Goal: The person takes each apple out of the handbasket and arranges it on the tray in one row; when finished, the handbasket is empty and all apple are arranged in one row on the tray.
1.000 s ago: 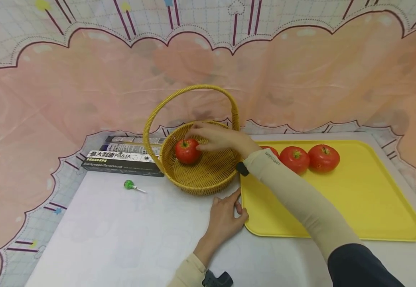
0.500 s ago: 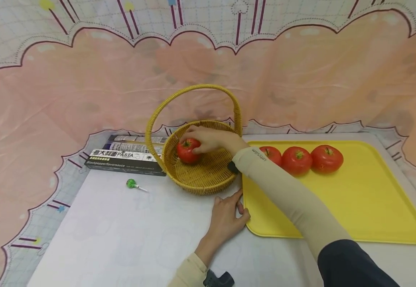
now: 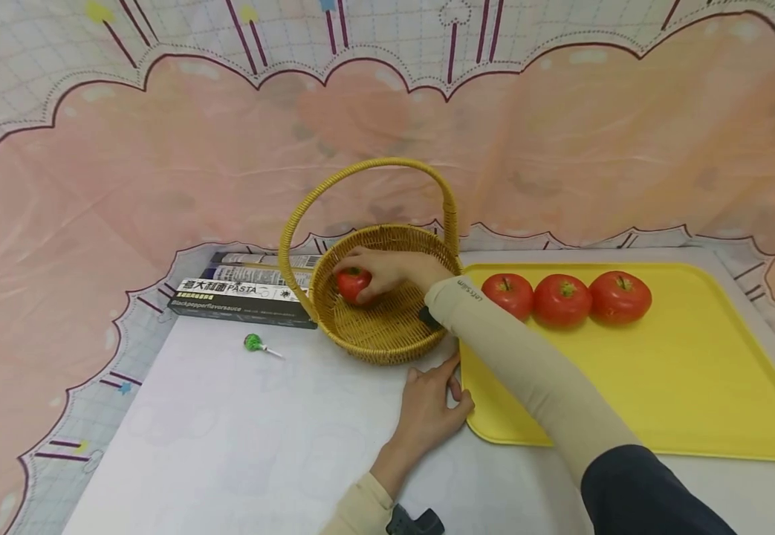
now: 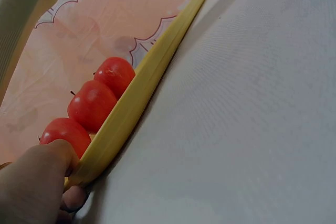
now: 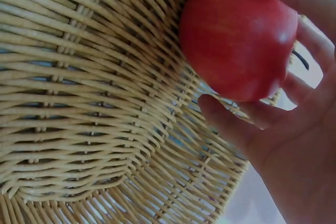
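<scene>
In the head view, my right hand [image 3: 383,271] reaches into a yellow wicker basket [image 3: 387,349] and grips a red apple [image 3: 352,283] at its left side. The right wrist view shows the fingers curled about the apple [image 5: 239,38], with the thumb [image 5: 226,116] just below it and the woven wall beside it. My left hand [image 3: 430,409] holds the near left corner of a yellow tray [image 3: 681,371], thumb and fingers on either side of its rim. Three more apples [image 3: 562,301] sit in a row toward the back of that tray, partly behind the right sleeve.
Left of the basket lie a black pasta box [image 3: 240,303] and other dark packages [image 3: 260,273]. A green lollipop [image 3: 253,342] rests on the white table [image 3: 227,446] in front of them. The basket's tall handle [image 3: 380,162] arches over the right hand. A patterned cloth hangs behind.
My right hand's fingers have come down and closed around the apple in the basket. The left hand stays at the tray corner, and the head view has shifted slightly.
</scene>
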A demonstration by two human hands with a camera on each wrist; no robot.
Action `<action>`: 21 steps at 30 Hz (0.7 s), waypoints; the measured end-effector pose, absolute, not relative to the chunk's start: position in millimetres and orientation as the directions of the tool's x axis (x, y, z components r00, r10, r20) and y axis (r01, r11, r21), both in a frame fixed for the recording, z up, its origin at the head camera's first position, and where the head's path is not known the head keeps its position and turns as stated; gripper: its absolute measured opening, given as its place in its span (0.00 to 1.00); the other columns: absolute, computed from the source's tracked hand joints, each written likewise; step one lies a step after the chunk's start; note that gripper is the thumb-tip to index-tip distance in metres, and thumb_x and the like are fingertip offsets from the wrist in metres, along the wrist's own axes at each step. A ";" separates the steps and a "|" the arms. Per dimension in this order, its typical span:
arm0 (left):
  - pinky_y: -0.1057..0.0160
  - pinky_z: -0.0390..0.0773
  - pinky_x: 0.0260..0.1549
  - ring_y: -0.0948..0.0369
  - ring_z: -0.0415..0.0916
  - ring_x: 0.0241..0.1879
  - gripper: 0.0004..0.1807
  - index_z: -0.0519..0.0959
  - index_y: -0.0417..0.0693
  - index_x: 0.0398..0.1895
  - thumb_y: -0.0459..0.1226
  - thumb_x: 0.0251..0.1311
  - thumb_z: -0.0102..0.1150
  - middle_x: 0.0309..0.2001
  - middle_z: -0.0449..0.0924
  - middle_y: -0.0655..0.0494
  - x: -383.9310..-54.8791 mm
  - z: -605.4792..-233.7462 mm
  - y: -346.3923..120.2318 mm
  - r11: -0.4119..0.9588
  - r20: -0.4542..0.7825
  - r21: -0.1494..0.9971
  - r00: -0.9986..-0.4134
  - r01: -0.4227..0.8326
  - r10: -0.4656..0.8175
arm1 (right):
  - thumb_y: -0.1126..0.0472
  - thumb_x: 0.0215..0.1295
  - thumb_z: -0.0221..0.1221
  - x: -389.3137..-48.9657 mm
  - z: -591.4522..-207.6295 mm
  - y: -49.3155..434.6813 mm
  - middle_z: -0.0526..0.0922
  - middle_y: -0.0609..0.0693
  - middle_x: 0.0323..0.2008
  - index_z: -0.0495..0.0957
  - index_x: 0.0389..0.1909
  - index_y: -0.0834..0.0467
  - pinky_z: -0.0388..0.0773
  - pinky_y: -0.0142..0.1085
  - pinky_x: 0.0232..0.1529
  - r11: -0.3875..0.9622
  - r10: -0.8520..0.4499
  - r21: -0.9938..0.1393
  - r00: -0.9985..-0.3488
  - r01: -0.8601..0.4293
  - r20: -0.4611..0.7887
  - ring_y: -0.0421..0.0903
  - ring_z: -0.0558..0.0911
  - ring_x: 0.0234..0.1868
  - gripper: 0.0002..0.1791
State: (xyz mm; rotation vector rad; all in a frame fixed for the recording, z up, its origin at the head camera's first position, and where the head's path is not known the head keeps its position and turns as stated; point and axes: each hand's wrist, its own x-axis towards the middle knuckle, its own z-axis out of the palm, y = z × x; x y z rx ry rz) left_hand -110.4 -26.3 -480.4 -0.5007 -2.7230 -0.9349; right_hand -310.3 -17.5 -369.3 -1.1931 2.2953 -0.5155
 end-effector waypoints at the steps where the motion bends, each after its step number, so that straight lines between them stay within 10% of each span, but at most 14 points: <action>1: 0.70 0.57 0.35 0.75 0.62 0.20 0.28 0.76 0.46 0.57 0.41 0.49 0.55 0.20 0.72 0.72 -110.2 -480.2 -26.2 0.741 0.314 0.549 -0.917 0.387 0.246 | 0.54 0.60 0.61 -309.7 -369.7 -18.2 0.57 0.50 0.67 0.61 0.67 0.45 0.67 0.43 0.61 0.547 -0.831 -0.539 -0.493 -0.641 -0.256 0.49 0.66 0.62 0.34; 21: 0.71 0.56 0.34 0.74 0.65 0.22 0.28 0.75 0.46 0.58 0.41 0.49 0.55 0.20 0.71 0.72 -110.6 -480.0 -26.4 0.749 0.305 0.543 -0.920 0.380 0.245 | 0.48 0.53 0.66 -304.5 -371.0 -18.0 0.62 0.48 0.55 0.66 0.63 0.42 0.71 0.38 0.54 0.564 -0.820 -0.483 -0.524 -0.670 -0.231 0.46 0.70 0.54 0.35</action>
